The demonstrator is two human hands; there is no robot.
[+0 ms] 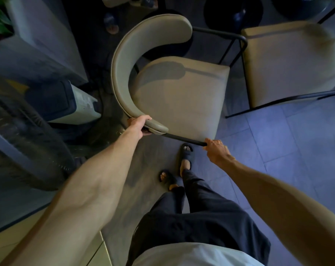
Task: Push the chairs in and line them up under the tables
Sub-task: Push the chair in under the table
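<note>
Head view: nearest the body, the forward slipper (185, 153) is noted just beside the black side rail (184, 138) of the armchair (179, 96). A toe strike is judged possible if the chair is drawn back or swung.

The left hand (140, 124) is wrapped around the end of the curved padded backrest (124, 60). The right hand (216, 149) is closed around the front end of the side rail. Because the two holds are uneven, a twisting push is considered likely, and the chair could be left askew.

The armchair is found standing on the floor, turned sideways to the person and not yet under any table. A white appliance (76, 104) is recorded near the backrest on the left, and contact is possible there. On the right, a second armchair (289, 62) stands just beside it, so the metal frames could clash or interlock.

Beyond, a dark round table base (233, 20) is made out, which the chair legs could catch.
</note>
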